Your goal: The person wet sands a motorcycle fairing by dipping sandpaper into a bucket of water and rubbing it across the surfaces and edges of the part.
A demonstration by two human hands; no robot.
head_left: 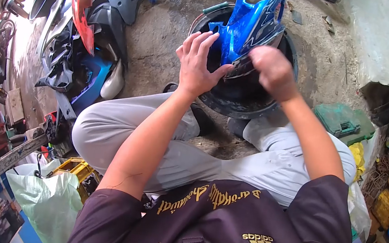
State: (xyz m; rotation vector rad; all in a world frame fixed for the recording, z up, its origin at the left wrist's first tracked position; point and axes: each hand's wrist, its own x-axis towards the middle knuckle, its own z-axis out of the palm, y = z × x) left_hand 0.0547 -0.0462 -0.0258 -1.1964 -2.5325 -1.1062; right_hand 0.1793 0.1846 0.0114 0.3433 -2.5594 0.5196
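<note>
A glossy blue motorcycle fairing panel (pixel 239 33) with black and silver graphics stands tilted in a round black tub (pixel 240 110) in front of me. My left hand (pixel 197 65) steadies its near left side, fingers spread over the edge and thumb against the lower tip. On the right, my right hand (pixel 273 72) is closed in a fist close against the dark graphic side of the panel. It is slightly blurred, and whatever its fingers hold is hidden. The tub's inside is dark and partly covered by the panel and my hands.
Loose fairings, including a red panel (pixel 83 11) and a blue one (pixel 93 82), are piled on the left. A green tool case (pixel 343 121) lies right of my knee. A concrete block (pixel 379 43) stands at upper right. Beside my left leg are a yellow crate (pixel 76 169) and pale sack (pixel 49 200).
</note>
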